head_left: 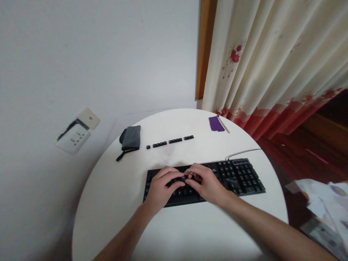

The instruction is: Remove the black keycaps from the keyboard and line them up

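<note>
A black keyboard (187, 198) lies on the white round table, with both my hands over its left and middle part. My left hand (163, 185) comes in from the left, its thumb and fingers curled about a small black keycap (183, 178). Facing it, my right hand (205, 183) is closed, thumb and fingertips drawn together by the same keycap. Something small and thin shows between its fingers, too small to name. Behind the keyboard, several loose black keycaps (160, 144) stand in a row of separate groups.
A dark grey pouch (132, 137) lies at the table's left. At the back right are a purple cloth (216, 124) and a thin stick (224, 125). The keyboard cable (241, 151) runs off the right edge. A wall socket (74, 137) and curtain (258, 65) border the table (108, 214).
</note>
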A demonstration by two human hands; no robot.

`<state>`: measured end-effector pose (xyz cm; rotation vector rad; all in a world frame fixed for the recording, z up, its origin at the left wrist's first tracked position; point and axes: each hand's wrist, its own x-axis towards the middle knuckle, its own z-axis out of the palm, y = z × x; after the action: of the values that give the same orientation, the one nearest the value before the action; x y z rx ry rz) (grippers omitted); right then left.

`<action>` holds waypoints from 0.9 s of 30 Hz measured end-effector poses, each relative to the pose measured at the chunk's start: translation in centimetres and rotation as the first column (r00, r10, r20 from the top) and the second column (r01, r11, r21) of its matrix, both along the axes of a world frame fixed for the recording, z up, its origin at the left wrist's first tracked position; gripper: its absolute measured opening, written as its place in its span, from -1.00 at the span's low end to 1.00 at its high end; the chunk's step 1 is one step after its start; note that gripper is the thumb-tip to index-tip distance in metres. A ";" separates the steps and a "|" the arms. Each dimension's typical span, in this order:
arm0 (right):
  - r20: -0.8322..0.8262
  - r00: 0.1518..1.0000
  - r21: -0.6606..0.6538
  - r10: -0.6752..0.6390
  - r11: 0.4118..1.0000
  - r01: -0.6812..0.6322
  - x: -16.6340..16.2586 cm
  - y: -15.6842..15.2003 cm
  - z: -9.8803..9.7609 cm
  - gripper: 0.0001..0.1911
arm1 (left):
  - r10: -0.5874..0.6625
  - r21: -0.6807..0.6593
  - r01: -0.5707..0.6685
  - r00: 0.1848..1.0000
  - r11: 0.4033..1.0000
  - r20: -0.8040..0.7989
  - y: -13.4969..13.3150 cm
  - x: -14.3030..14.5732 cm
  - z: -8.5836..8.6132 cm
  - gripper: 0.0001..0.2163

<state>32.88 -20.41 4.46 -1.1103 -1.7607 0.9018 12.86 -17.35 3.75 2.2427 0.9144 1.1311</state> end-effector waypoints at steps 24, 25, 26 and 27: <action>0.187 0.894 0.192 -0.406 0.908 0.372 7.5 11.4 1.1 -0.77 | 0.098 -0.087 -0.091 0.992 0.992 0.076 -0.3 -0.5 0.0 -0.81; 0.236 0.878 0.193 -0.416 0.906 0.378 8.1 12.6 0.7 -0.76 | 0.095 -0.088 -0.089 0.993 0.992 0.074 -0.4 -0.5 0.0 -0.81; 0.294 0.859 0.194 -0.419 0.906 0.375 8.5 13.8 0.2 -0.75 | 0.096 -0.090 -0.089 0.993 0.992 0.075 -0.4 -0.6 0.0 -0.81; 0.351 0.838 0.190 -0.418 0.908 0.373 8.9 14.8 -0.3 -0.75 | 0.099 -0.093 -0.091 0.992 0.991 0.077 -0.4 -0.6 0.0 -0.81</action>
<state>41.77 -5.60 4.14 -1.5828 -1.7595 0.3354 12.28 -17.71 3.78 2.0853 1.0273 1.1900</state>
